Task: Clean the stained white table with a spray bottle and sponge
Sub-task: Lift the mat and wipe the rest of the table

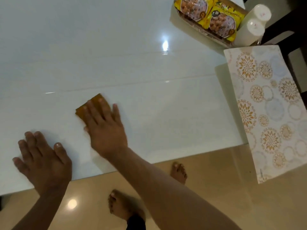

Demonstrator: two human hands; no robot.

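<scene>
Nearest to the camera, two bare feet [126, 206] stand on the shiny tan floor [216, 205], just below the front edge of the white counter [149, 72]. The left hand [44, 161] lies flat on the counter close to this edge, fingers straight and spread, holding nothing; it seems to give support to the body. A little further in, the right hand [103, 128] presses with straight fingers on the orange sponge [93, 104], which lies flat on the counter under the fingertips. This looks like the wiping step. No spray bottle is visible. The surface around the sponge is glossy and no clear stain can be seen there, so some spots could be missed. Because the sponge is only pressed and not gripped, it could slip out from under the fingers in a fast stroke. Further right, a patterned box [265, 105] hangs over the counter edge, and beyond it are snack packets [207, 15] and two white bottles [254, 22]; a wide stroke could push them.
</scene>
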